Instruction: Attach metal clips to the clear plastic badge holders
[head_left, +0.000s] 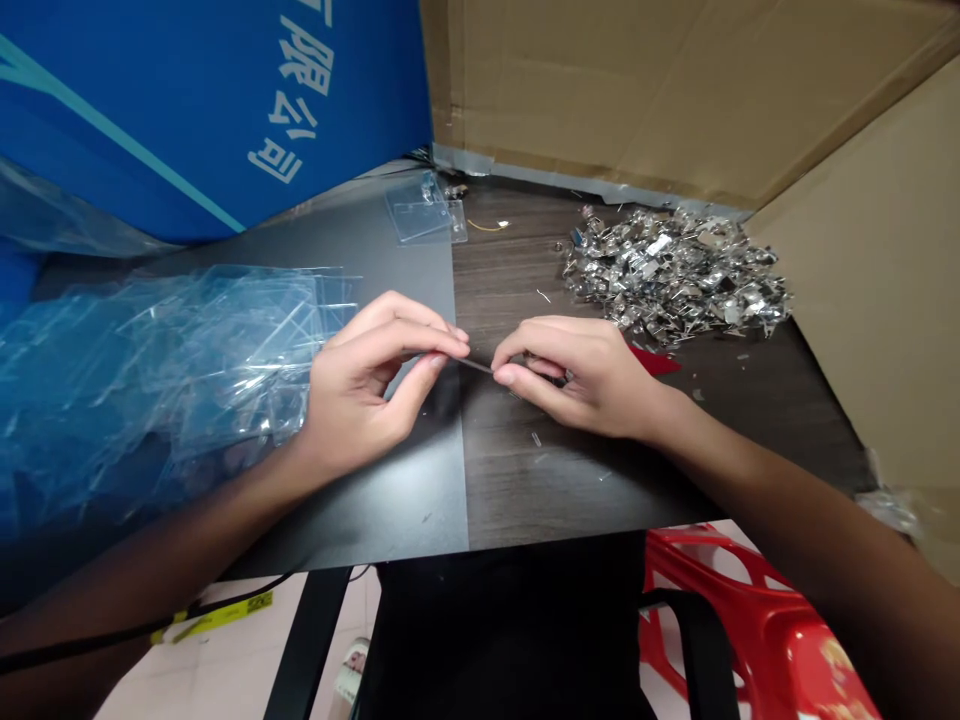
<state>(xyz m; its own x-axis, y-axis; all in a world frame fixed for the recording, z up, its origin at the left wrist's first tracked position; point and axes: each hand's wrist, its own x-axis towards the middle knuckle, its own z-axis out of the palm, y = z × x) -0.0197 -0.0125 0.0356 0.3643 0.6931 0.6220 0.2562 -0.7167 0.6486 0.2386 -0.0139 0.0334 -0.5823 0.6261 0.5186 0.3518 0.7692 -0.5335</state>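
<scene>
Over the middle of the table, my left hand point(379, 375) and my right hand point(574, 375) face each other, fingertips a short way apart. Between them spans a thin flat piece point(474, 365), seen nearly edge-on; its kind cannot be made out. My left thumb and fingers pinch one end, and my right thumb and forefinger pinch the other. Something small and shiny shows inside the curled right fingers, mostly hidden. Beyond my right hand is a heap of metal clips with clear straps point(675, 275). Beside my left hand lie many clear plastic sleeves point(225, 350).
Two clear card holders point(424, 220) lie at the back. A blue box point(210, 90) and a cardboard wall point(600, 90) bound the table's far side. A red piece point(654, 360) lies partly behind my right hand. A red stool point(765, 620) stands below the front edge.
</scene>
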